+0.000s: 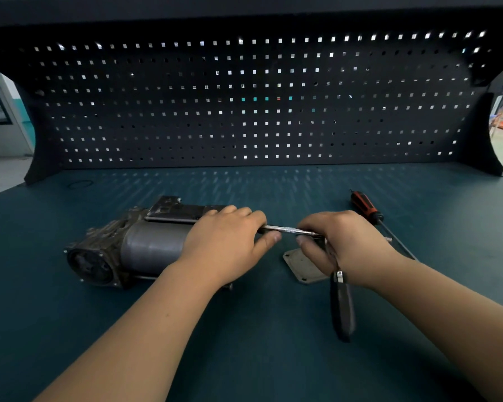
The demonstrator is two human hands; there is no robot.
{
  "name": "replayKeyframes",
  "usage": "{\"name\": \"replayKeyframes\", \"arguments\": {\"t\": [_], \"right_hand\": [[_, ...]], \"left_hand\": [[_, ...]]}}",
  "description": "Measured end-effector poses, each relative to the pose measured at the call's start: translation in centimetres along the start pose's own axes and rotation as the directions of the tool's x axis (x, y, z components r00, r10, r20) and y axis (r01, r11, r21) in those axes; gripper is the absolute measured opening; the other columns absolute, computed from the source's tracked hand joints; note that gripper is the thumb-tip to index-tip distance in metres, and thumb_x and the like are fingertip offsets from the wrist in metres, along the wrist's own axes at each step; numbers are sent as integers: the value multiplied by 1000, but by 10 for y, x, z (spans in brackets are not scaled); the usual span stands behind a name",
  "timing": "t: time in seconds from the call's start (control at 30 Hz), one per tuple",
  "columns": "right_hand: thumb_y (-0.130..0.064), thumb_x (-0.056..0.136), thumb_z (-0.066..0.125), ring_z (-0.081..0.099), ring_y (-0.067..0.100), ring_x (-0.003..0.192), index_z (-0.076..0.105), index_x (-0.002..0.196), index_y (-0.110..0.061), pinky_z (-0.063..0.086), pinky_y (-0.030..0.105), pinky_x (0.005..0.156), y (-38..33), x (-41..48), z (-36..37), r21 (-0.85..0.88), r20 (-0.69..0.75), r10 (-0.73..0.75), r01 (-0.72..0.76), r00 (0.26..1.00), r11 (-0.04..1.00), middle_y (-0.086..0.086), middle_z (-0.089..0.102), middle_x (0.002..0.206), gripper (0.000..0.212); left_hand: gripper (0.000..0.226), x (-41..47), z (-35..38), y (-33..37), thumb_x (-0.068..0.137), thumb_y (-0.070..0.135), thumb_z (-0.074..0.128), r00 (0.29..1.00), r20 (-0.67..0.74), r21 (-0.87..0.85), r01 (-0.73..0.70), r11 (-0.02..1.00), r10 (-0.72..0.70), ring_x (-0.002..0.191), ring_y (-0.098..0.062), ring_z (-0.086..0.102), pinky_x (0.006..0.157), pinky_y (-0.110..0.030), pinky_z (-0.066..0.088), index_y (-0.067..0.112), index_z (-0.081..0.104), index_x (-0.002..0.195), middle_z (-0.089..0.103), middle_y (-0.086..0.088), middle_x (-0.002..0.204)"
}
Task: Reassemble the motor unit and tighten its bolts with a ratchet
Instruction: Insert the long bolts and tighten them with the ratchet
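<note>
Lying on its side left of centre on the teal bench [244, 343], the motor unit [145, 245] is set with its cast end to the left and its can to the right. The right end is covered by the left hand [224, 245]. An extension bar [288, 229] runs out of that end, held between curled fingers above and thumb below. The bolt and socket are hidden under the hand.

The outer end of the bar is met by the right hand [346, 242], which is curled round the head of the ratchet [342, 309]. The black handle hangs down out of the palm.

Judged step: a long bolt is being run down at the motor's right end.
- The bar is best kept in line with the bolt axis; any droop at the ratchet end risks the socket camming off.
- The bar should be steadied close to the socket and the housing pinned down so it cannot roll.
- Short strokes are advised, with final torque only once all bolts are seated.

A loose cover plate [299, 264] lies flat just under the right hand, not yet fitted. An orange-and-black screwdriver [364, 206] lies beyond the right hand, with a dark pegboard [244, 111] behind.
</note>
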State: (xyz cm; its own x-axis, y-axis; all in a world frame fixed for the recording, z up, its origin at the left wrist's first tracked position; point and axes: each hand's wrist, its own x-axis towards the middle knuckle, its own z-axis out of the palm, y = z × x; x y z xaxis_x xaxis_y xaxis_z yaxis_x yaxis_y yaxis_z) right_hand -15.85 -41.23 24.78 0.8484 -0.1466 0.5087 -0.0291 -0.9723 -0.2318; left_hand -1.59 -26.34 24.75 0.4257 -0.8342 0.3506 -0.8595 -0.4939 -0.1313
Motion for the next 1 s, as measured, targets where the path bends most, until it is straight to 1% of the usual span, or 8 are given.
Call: {"name": "replayKeyframes", "arguments": {"t": [0.1,0.17,0.3,0.37,0.47,0.57,0.7,1.0], "right_hand": [[-25,87,61,50,9,50,68,77,-20,44,27,52,-3,7,-3,276,115,224,-248,968,929,-8,56,55,13],[-26,85,64,42,12,43,70,75,-13,41,24,46,-5,11,-4,522,292,369,-471,882,711,-4,47,49,18],[-22,87,61,30,13,39,70,84,-1,39,23,43,-7,12,-3,632,472,375,-603,798,487,0,38,48,23],[-23,87,62,34,14,41,71,80,-4,41,25,45,-5,12,-1,630,442,390,-589,808,506,1,41,50,22],[-30,88,64,48,9,48,70,73,-17,43,24,50,3,9,3,458,288,370,-466,883,757,-5,51,53,21],[-30,88,65,50,-3,53,69,76,-26,37,9,50,9,4,2,307,255,206,-281,945,909,-13,60,60,13],[-27,87,66,53,-3,53,67,73,-30,39,11,50,21,5,1,289,214,148,-208,965,935,-15,62,61,15],[-30,83,70,58,0,59,72,75,-36,41,13,53,35,-3,8,355,234,226,-299,946,886,-6,69,70,11]], "left_hand": [[55,-1,0,0,84,65,14,1000,-16,-2,-1,1000,1,101,-14,49,79,-32,34,31,51,106,58,11,103],[52,-1,1,-1,85,65,17,999,-50,-2,-5,1000,5,100,-14,48,75,-30,32,31,51,105,58,12,102],[49,-2,2,-2,83,67,22,997,-80,-37,-1,999,-2,97,-11,46,70,-28,30,33,52,102,55,14,98],[45,-4,-3,-3,81,68,28,993,-113,-197,16,980,-39,94,-6,40,69,-29,33,35,53,98,51,17,94],[39,-9,-16,-16,81,60,38,981,-159,-457,25,889,-110,98,-6,39,83,-34,41,31,58,99,50,16,99],[53,-18,-30,-47,72,67,49,983,154,-293,146,945,-104,123,-15,31,106,-40,31,46,50,120,39,13,131],[118,-27,-35,-71,43,77,65,859,486,-249,312,917,-161,142,-18,6,117,-44,12,54,7,143,9,19,153],[105,-10,1,-65,53,89,39,953,143,-95,282,955,-267,134,-22,28,108,-45,24,40,23,144,29,9,149]]}}
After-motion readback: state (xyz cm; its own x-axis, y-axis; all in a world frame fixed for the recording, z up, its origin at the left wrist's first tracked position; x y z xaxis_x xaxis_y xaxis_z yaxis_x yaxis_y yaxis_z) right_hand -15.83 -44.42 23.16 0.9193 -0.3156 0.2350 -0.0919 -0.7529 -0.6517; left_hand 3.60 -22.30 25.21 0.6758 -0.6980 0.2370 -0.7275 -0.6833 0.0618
